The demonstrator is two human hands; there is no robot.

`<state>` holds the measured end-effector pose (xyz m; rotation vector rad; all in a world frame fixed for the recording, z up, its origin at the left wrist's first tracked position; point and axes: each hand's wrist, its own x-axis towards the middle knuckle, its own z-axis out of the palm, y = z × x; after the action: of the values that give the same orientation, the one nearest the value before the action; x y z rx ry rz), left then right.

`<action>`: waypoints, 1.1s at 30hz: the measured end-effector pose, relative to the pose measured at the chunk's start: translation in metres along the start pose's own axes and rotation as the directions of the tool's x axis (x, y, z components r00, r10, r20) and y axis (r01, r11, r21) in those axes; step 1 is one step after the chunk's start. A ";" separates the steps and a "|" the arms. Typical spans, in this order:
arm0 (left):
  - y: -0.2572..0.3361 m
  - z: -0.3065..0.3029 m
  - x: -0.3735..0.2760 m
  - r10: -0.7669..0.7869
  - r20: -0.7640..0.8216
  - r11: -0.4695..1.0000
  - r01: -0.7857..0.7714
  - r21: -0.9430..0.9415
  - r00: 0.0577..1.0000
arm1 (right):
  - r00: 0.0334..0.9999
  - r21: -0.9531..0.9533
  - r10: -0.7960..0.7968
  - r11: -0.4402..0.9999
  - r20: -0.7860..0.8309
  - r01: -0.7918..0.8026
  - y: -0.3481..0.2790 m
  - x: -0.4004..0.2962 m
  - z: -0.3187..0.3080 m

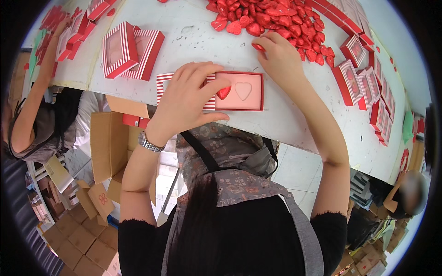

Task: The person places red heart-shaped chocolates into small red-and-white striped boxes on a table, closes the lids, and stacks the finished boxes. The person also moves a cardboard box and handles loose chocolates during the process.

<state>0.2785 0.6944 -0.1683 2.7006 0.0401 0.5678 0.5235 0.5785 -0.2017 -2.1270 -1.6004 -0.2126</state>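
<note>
Before me on the white table lies a red box with a pink insert [243, 103], partly inside a red-and-white striped sleeve [162, 86]. One red foil heart [224, 92] sits in the insert; the heart-shaped hollow to its right is bare. My left hand [193, 89] lies over the sleeve, its thumb and fingers spread around the box, fingertips near the heart. My right hand [278, 51] is above the table, right of the box, and pinches a red foil heart [258, 47] between thumb and forefinger. Just beyond it is a large heap of red foil hearts [276, 17].
Striped window boxes [121, 51] lie at the left; rows of filled boxes [348, 82] stand at the right. A co-worker's arm [45, 69] reaches over the far left of the table. An open cardboard carton [108, 148] stands below the table edge. Another person is at far right.
</note>
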 end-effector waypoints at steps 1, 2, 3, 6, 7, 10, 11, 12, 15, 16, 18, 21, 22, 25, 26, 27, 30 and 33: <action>-0.001 0.001 -0.001 0.020 0.024 1.000 -0.020 0.020 1.000 | 0.998 0.005 0.037 0.999 0.041 -0.037 0.004 -0.007 -0.008; -0.002 0.002 -0.003 0.039 0.050 0.998 -0.041 0.039 0.998 | 0.997 -0.033 0.027 0.999 0.077 -0.024 0.004 -0.014 -0.017; -0.002 0.003 -0.003 0.048 0.052 0.997 -0.051 0.055 0.997 | 0.997 -0.003 -0.004 1.000 0.080 0.005 0.010 -0.019 -0.022; -0.003 0.006 -0.004 0.072 0.050 0.994 -0.076 0.076 0.996 | 0.990 0.172 -0.128 0.978 0.054 0.117 0.010 -0.027 -0.039; -0.003 0.007 -0.004 0.072 0.040 0.995 -0.074 0.070 0.997 | 0.981 0.283 -0.192 0.942 0.020 0.179 -0.005 -0.024 -0.051; -0.004 0.006 -0.004 0.070 0.027 0.996 -0.071 0.045 0.997 | 0.891 0.373 -0.451 0.838 0.060 0.399 -0.034 -0.031 -0.056; -0.003 0.006 -0.004 0.068 0.025 0.997 -0.069 0.036 0.997 | 0.834 0.371 -0.543 0.798 0.100 0.475 -0.039 -0.033 -0.056; -0.003 0.005 -0.004 0.066 0.024 0.997 -0.067 0.037 0.998 | 0.822 0.373 -0.551 0.799 0.141 0.472 -0.039 -0.033 -0.055; -0.001 0.005 -0.004 0.056 0.020 0.998 -0.057 0.036 0.998 | 0.859 0.388 -0.497 0.820 0.121 0.420 -0.036 -0.044 -0.050; -0.002 0.005 -0.003 0.055 0.018 0.998 -0.055 0.031 0.998 | 0.872 0.352 -0.479 0.837 0.101 0.419 -0.042 -0.050 -0.050; -0.003 0.005 -0.004 0.052 0.024 0.998 -0.053 0.026 0.998 | 0.895 0.279 -0.443 0.867 0.057 0.412 -0.054 -0.062 -0.051; -0.002 0.002 -0.005 0.011 0.036 1.000 -0.011 -0.011 0.999 | 0.915 0.309 -0.403 0.872 0.013 0.380 -0.054 -0.070 -0.042; 0.000 -0.002 -0.003 -0.030 0.032 0.998 0.032 -0.050 0.999 | 0.906 0.295 -0.423 0.869 0.029 0.396 -0.052 -0.071 -0.042; 0.002 -0.017 -0.010 -0.146 0.026 0.976 0.140 0.170 0.989 | 0.892 0.265 -0.449 0.867 0.049 0.422 -0.041 -0.068 -0.045; -0.001 -0.022 -0.013 -0.181 0.014 0.941 0.170 0.293 0.983 | 0.900 0.269 -0.435 0.872 0.044 0.408 -0.040 -0.071 -0.044; -0.007 -0.023 -0.018 -0.191 0.021 0.958 0.182 0.220 0.981 | 0.901 0.282 -0.432 0.869 0.034 0.406 -0.040 -0.073 -0.040; -0.014 -0.006 -0.029 -0.179 -0.002 0.983 0.179 0.051 0.984 | 0.912 0.381 -0.408 0.836 -0.049 0.395 -0.041 -0.079 -0.020; -0.003 0.005 -0.014 -0.137 -0.032 0.990 0.137 0.008 0.990 | 0.947 0.495 -0.319 0.818 -0.036 0.295 -0.051 -0.085 -0.017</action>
<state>0.2676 0.6937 -0.1789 2.6725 0.2357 0.5689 0.4521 0.5077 -0.2064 -1.4878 -1.7900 0.1427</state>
